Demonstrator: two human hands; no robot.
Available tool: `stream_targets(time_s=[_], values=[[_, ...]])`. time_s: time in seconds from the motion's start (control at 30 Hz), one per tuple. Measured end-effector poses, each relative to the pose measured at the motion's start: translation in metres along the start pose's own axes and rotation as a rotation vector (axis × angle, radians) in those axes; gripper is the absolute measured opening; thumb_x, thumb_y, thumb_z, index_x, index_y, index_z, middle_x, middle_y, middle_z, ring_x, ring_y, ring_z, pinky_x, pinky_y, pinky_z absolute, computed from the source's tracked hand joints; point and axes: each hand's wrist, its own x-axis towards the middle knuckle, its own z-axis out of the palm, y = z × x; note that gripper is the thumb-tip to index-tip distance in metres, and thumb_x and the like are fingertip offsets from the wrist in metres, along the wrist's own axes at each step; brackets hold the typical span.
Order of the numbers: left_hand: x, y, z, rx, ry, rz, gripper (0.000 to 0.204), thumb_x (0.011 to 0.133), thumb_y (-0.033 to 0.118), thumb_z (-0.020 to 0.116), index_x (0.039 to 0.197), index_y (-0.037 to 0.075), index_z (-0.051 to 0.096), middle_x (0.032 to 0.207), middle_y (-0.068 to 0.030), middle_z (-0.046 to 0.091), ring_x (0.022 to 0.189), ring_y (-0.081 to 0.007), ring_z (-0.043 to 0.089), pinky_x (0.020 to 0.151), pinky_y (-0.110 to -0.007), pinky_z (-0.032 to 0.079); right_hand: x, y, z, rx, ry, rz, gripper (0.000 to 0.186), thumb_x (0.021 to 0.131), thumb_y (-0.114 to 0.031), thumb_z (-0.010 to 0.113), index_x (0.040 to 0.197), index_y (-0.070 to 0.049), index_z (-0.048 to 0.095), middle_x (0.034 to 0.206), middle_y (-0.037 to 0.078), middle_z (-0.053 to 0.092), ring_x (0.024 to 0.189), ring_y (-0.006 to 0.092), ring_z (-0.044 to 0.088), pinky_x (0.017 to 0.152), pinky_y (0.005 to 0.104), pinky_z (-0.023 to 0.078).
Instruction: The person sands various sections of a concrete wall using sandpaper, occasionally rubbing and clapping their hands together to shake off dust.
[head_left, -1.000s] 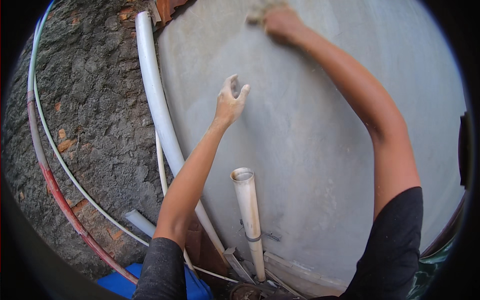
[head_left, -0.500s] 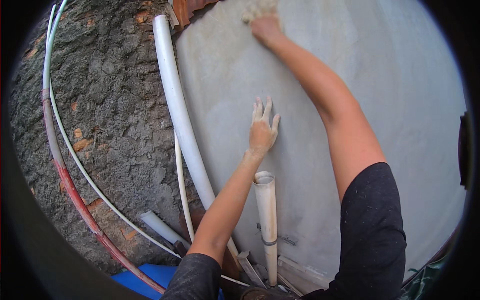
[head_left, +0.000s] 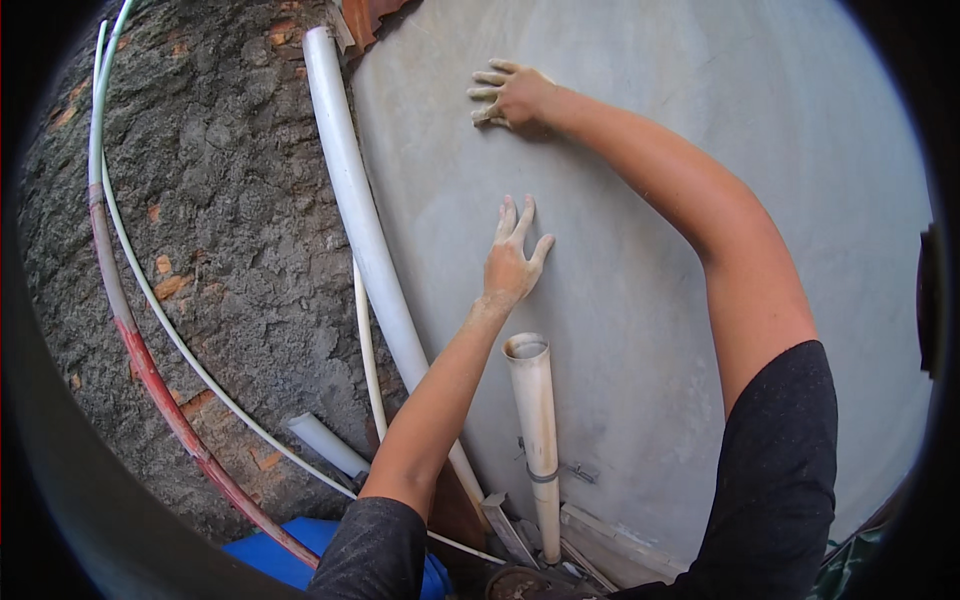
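A smooth grey plastered wall [head_left: 640,330] fills the middle and right of the view. High on it, my right hand [head_left: 515,98] lies against the surface, its fingers spread toward the left and coated in pale dust or plaster. Lower down, my left hand [head_left: 513,262] rests on the same wall with fingers apart and pointing up; it too is dusty. I see nothing held in either hand. Just below my left hand stands the open top of an off-white pipe [head_left: 533,410], with a clamp round it lower down.
A thick white pipe [head_left: 358,200] runs along the smooth wall's left edge. Beyond it is a rough wall [head_left: 220,230] of mortar and exposed brick. Thin hoses and a partly red pipe [head_left: 165,400] curve at far left. Blue material [head_left: 275,555] and wood scraps [head_left: 508,530] lie at the bottom.
My right hand has come down the wall and slightly left, its elbow bending outward; its fingers, blurred before, now show spread. My left hand has shifted a little left in view.
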Motion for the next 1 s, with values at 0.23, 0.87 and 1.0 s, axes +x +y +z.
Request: stream_targets(time_s=[0.23,0.87,1.0], values=[[-0.003,0.007,0.005,-0.088,-0.027,-0.028,0.074,0.097,0.034,0.068,0.16,0.016,0.035,0.163,-0.0284,0.027,0.152,-0.0417,0.028,0.121,-0.045,0.033,0.009,-0.014,-0.003,-0.213,0.168,0.39,0.04,0.099,-0.022,0.046,0.132,-0.034,0.066,0.152,0.005,0.053,0.15,0.0243,0.035,0.125,0.0489,0.019],[-0.008,0.003,0.011,-0.13,-0.061,-0.04,0.085,0.094,0.028,0.067,0.165,0.019,0.02,0.168,-0.0274,0.012,0.155,-0.0435,0.017,0.124,-0.048,0.029,0.004,0.047,-0.035,0.439,-0.254,0.399,0.044,0.098,-0.026,0.046,0.133,-0.045,0.065,0.163,-0.003,0.041,0.155,0.0192,0.028,0.128,0.0492,0.014],[-0.012,-0.002,-0.001,-0.106,-0.087,-0.076,0.085,0.094,0.027,0.067,0.164,0.018,0.021,0.168,-0.0275,0.011,0.155,-0.0437,0.017,0.123,-0.048,0.03,-0.024,-0.012,-0.025,0.019,-0.16,-0.212,0.046,0.095,-0.023,0.05,0.134,-0.042,0.065,0.153,0.003,0.054,0.147,0.0237,0.041,0.123,0.0486,0.025]])
